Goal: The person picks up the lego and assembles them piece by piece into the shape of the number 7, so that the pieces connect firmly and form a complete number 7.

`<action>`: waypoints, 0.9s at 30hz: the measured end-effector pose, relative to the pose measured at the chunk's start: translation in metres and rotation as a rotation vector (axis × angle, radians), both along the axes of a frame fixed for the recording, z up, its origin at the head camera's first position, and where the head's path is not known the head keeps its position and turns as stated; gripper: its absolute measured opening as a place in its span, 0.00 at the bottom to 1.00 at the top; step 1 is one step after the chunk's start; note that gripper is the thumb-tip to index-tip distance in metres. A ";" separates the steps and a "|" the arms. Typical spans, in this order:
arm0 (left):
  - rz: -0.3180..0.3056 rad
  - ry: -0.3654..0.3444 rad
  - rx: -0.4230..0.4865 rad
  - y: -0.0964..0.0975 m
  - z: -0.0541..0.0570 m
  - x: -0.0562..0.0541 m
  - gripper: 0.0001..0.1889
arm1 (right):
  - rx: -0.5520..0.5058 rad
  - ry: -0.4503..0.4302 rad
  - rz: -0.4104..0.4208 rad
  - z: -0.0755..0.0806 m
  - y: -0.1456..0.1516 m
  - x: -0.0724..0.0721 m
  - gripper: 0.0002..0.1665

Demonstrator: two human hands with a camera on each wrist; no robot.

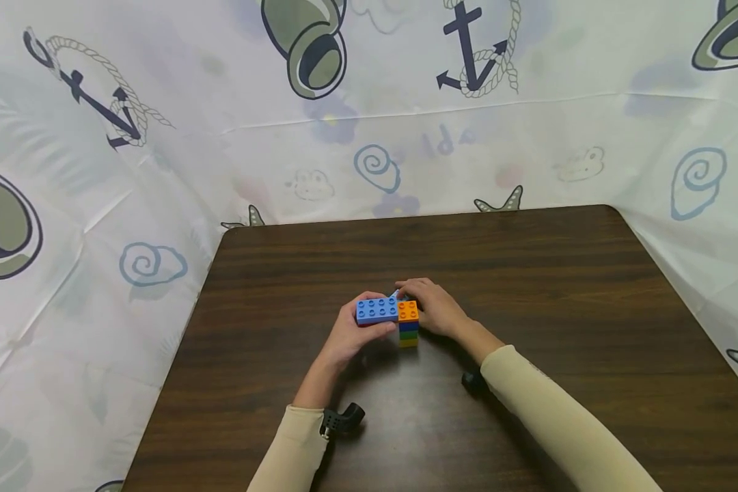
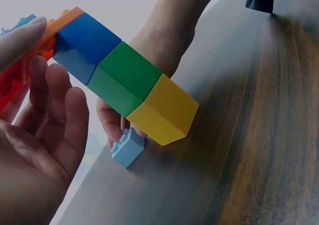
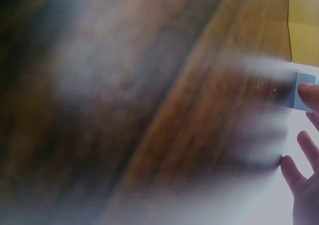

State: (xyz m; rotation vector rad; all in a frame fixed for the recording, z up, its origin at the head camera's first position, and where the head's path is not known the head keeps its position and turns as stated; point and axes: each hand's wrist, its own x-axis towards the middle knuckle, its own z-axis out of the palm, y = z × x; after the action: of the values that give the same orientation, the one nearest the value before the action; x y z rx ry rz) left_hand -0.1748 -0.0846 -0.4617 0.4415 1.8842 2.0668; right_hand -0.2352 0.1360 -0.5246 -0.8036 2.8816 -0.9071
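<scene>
My left hand (image 1: 350,335) grips the left end of a brick build, thumb in front and fingers behind. A blue eight-stud brick (image 1: 376,311) tops that end, with an orange-red brick (image 2: 14,83) showing its hollow underside below. At the build's right end, orange studs (image 1: 408,311) cap a column of a dark blue brick (image 2: 87,48), a green brick (image 2: 127,78) and a yellow brick (image 2: 164,110). Behind the column, my right hand (image 1: 439,309) pinches a small light blue brick (image 2: 128,147) low by the table; fingers partly hide it.
A dark wooden table (image 1: 283,273) lies under both hands. Behind and beside it hangs a white sheet (image 1: 221,171) printed with anchors and shells. Black wrist devices (image 1: 343,418) are strapped at both sleeves.
</scene>
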 end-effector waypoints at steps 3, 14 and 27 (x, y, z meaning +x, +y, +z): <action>0.000 0.004 0.009 0.000 -0.001 0.000 0.20 | 0.002 -0.009 -0.025 0.001 0.000 0.000 0.24; -0.011 0.005 -0.004 0.004 -0.007 -0.002 0.21 | -0.025 0.008 -0.031 0.004 -0.001 0.001 0.20; 0.008 0.007 0.019 0.016 -0.032 -0.010 0.22 | -0.144 -0.032 -0.079 0.017 -0.002 0.006 0.31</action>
State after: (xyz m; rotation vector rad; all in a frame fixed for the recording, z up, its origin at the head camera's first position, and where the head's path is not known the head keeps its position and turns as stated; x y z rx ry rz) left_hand -0.1845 -0.0687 -0.4938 0.4471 1.8751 2.0928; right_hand -0.2297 0.1338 -0.5081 -0.6814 2.8646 -1.1359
